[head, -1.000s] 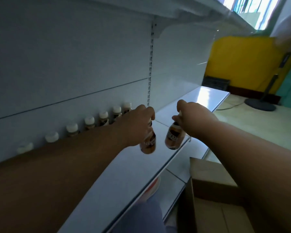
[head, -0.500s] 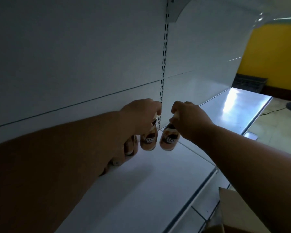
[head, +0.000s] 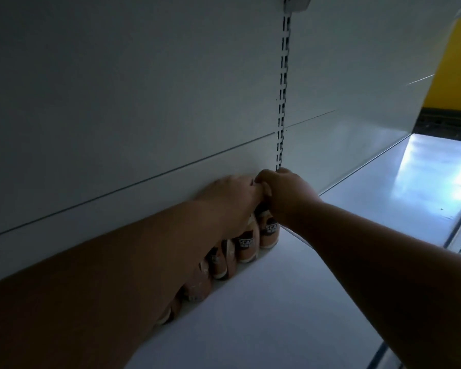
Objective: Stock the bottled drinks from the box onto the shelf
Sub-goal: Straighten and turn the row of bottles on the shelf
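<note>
Head camera is showing you setting two bottles down at the back of the shelf (head: 290,302), against the back panel (head: 144,115). Your left hand (head: 232,198) is closing over the top of one bottle (head: 246,245), and your right hand (head: 285,195) is gripping the cap end of the next bottle (head: 269,231); the two hands are touching each other (knuckles meeting above the caps). Both bottles are looking seated on the shelf, at the right end of a row of bottles (head: 216,265) running back under your left forearm.

The placing step is looking nearly finished. Next you are needing to let go without tipping either bottle, then lift straight back so your left arm is not sweeping the row.

The slotted upright (head: 282,102) is standing just behind your right hand. Open shelf is lying in front and to the right, up to the front edge. The box is out of view.
</note>
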The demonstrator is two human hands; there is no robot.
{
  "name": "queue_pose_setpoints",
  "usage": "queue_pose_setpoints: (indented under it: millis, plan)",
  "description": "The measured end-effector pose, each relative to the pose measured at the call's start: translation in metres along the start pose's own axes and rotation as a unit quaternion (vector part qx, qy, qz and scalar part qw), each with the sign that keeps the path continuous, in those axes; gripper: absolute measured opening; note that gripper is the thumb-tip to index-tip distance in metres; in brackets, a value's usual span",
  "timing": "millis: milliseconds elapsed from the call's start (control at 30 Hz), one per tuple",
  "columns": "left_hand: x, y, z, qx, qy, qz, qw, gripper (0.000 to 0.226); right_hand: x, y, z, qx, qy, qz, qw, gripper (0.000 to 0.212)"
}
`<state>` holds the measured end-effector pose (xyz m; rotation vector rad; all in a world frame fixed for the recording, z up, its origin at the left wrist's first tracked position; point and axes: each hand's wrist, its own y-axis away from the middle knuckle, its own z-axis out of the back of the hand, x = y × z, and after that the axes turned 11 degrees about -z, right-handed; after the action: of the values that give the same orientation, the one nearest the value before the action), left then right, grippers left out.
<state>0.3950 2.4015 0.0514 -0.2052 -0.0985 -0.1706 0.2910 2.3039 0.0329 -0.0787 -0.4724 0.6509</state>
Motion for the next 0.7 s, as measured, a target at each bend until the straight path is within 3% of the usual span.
queue_pose_setpoints:
  millis: [100, 167, 433, 700]
  plan:
    - [-0.007, 0.003, 0.004, -0.033, -0.027, 0.037, 0.998, 0.041, 0.002, 0.007, 0.008, 0.014, -0.030, -0.026, 0.999, 0.052]
    - [-0.015, 0.009, 0.014, -0.047, -0.044, 0.063, 0.996, 0.038, 0.001, 0.018, 0.018, 0.008, -0.024, -0.030, 0.999, 0.054]
    - [-0.035, 0.095, 0.073, -0.051, 0.001, 0.117, 0.992, 0.038, 0.047, 0.097, 0.074, 0.062, 0.073, 0.022, 0.995, 0.020]
    - [-0.022, 0.249, 0.105, -0.012, 0.011, 0.187, 0.982, 0.031, 0.142, 0.175, 0.056, 0.072, 0.075, 0.093, 0.990, 0.010]
